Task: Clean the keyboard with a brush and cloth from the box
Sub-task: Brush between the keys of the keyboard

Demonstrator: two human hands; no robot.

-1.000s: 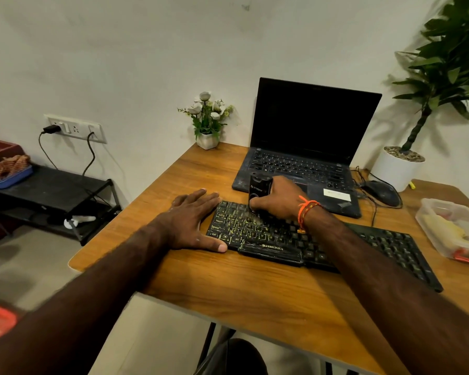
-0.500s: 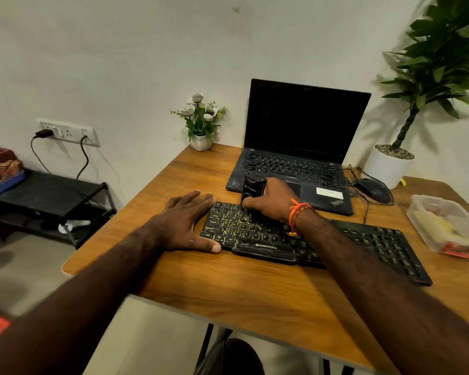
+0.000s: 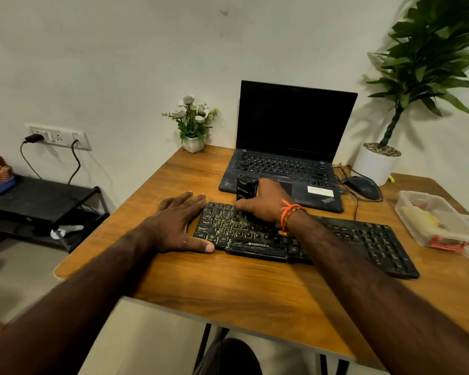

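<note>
- Gripping the black brush [image 3: 244, 191], the right hand [image 3: 263, 203] had its fingers curled round the body; the brush stood upright, lower end down on the far-left key rows of the keyboard [image 3: 363, 239].
- Bristles hidden behind the fingers, so contact with the keys couldn't be confirmed.
- Left hand [image 3: 178, 226] lay flat, fingers straight, palm on the table [image 3: 228, 290]; thumb ran along the keyboard's near-left corner and fingertips touched its left edge. Held nothing.
- Keyboard sat angled across the table's middle, left end farther from the near edge than the right end; key legends on the left half showed yellow-green.
- Clear plastic box [image 3: 441, 226] sat at the right edge, just beyond the keyboard's right end; contents looked yellowish with something red, too blurred to say whether a cloth was in there.
- Open laptop [image 3: 290, 147] with a dark screen stood just behind the keyboard; mouse [image 3: 362, 186] to its right.
</note>
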